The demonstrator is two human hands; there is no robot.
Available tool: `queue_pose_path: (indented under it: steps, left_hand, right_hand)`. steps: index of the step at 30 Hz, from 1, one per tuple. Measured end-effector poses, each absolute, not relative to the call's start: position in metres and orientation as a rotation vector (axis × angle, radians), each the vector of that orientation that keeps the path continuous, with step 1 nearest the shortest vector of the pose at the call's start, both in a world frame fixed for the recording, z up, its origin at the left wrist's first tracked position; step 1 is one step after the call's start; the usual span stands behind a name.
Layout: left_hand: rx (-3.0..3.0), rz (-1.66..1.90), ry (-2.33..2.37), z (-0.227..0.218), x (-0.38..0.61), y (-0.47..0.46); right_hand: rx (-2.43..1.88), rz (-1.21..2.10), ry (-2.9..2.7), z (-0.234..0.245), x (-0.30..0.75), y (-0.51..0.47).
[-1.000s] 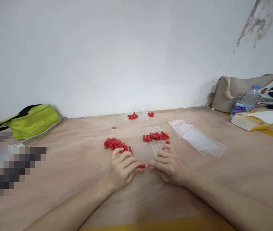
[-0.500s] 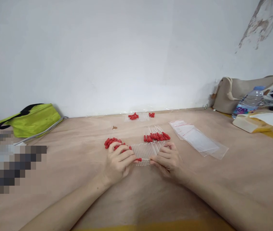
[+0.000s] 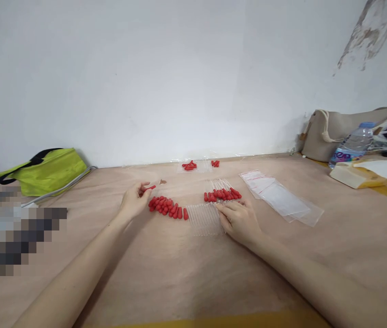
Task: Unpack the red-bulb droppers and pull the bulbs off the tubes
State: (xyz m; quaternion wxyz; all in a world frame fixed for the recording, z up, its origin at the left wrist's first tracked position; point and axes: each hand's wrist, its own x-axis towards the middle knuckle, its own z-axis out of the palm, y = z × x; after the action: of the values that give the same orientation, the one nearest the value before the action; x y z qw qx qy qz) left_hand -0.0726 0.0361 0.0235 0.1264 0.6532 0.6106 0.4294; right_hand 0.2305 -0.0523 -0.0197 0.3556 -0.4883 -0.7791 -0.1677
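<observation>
My left hand [image 3: 136, 199] pinches one red rubber bulb [image 3: 151, 187], just above the left end of a pile of similar red bulbs [image 3: 166, 206]. To the right of that pile, slim clear tubes [image 3: 203, 219] lie side by side in a row. My right hand [image 3: 239, 222] rests over the right end of this row, fingertips closed at a clear tube, which they partly hide. Just beyond the right hand is a group of red-bulbed droppers [image 3: 222, 194], their clear stems pointing away from me.
Flat zip bags [image 3: 282, 198] lie to the right. Near the wall sits a clear bag with red bulbs [image 3: 189, 166]. A green pouch [image 3: 48, 171] is at left; a water bottle [image 3: 353, 145], beige bag [image 3: 330, 132] and open paper packet [image 3: 353, 175] are at right.
Both hands were together over the tubes, with a red bulb and a tube end to end. The left has moved left and away with a bulb; the right has shifted slightly away from me.
</observation>
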Motion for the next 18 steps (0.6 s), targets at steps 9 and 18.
queue_pose_path:
  steps: [9,18]
  left_hand:
    - [2.076,1.103,1.786,0.010,-0.074,0.042]
    - [2.110,0.981,1.833,0.013,-0.066,0.036]
  right_hand:
    - [-1.356,-0.436,-2.100,-0.020,0.225,-0.052]
    - [-1.361,-0.384,-2.166,-0.018,0.222,-0.056]
